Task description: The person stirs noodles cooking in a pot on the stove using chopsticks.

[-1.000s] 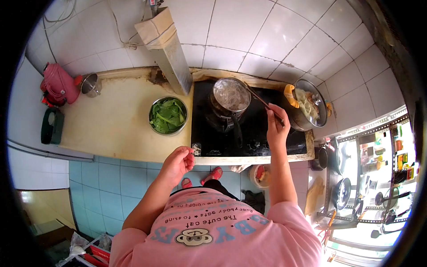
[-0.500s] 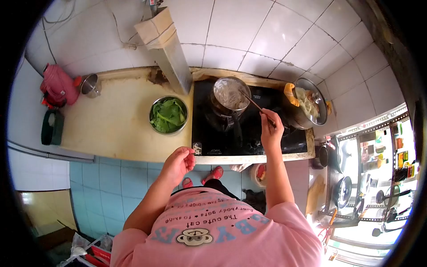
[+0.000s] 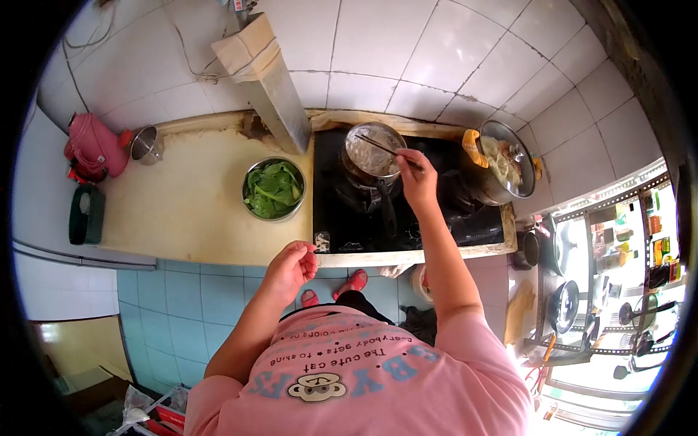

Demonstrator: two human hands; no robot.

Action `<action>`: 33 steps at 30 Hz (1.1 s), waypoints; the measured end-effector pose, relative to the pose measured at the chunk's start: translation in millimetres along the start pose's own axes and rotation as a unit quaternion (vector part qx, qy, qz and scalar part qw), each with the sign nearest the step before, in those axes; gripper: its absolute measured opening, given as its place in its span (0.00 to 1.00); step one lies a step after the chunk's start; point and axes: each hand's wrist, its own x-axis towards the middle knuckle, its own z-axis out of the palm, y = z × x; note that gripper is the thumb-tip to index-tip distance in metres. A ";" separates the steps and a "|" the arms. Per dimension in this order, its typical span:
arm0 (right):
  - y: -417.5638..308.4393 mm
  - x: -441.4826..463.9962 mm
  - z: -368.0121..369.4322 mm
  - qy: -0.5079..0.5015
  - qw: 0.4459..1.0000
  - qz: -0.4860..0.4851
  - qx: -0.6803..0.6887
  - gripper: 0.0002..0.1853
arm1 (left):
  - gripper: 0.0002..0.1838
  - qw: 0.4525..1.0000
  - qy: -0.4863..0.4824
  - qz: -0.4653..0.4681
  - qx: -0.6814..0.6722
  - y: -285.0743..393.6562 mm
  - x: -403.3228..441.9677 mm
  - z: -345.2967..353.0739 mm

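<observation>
My right hand (image 3: 419,178) is closed around a pair of dark chopsticks (image 3: 376,144). Their tips reach over the far left part of a small pan (image 3: 399,134), which holds pale noodle-like strands in cloudy liquid (image 3: 368,156). The pan sits on the black stove, its dark handle (image 3: 388,212) pointing toward me. Close to the counter's front edge, my left hand (image 3: 291,267) hangs with fingers curled in and nothing visible in them. Beyond it on the counter stands a metal bowl (image 3: 245,198) of green leafy vegetables (image 3: 273,189).
Right of the pan is a larger lidded pot (image 3: 488,190) with food showing through the glass. A metal post (image 3: 280,109) rises behind the bowl. On the left stand a pink kettle (image 3: 102,145), a metal cup (image 3: 147,147) and a dark green container (image 3: 86,215). Shelves with pans line the right.
My right hand has moved left and away from me, toward the pan. The chopsticks now slant farther left across it. My left hand stays nearly in place.
</observation>
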 end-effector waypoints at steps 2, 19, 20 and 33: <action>13.2 14.0 13.9 -0.027 0.999 -0.033 -0.004 0.08 | 0.09 1.000 -0.003 -0.005 0.001 -2.3 2.1 -0.2; -3.7 18.2 -72.1 0.051 0.984 -0.052 -0.162 0.07 | 0.09 1.000 -0.003 -0.011 -0.003 -2.8 6.0 4.5; -11.9 20.6 -69.4 0.040 0.980 -0.057 -0.185 0.06 | 0.09 1.000 -0.005 -0.013 -0.001 -3.2 6.4 5.5; -26.7 55.0 -59.4 -0.039 0.981 -0.008 -0.187 0.12 | 0.09 1.000 -0.011 -0.008 0.000 -5.9 5.4 6.0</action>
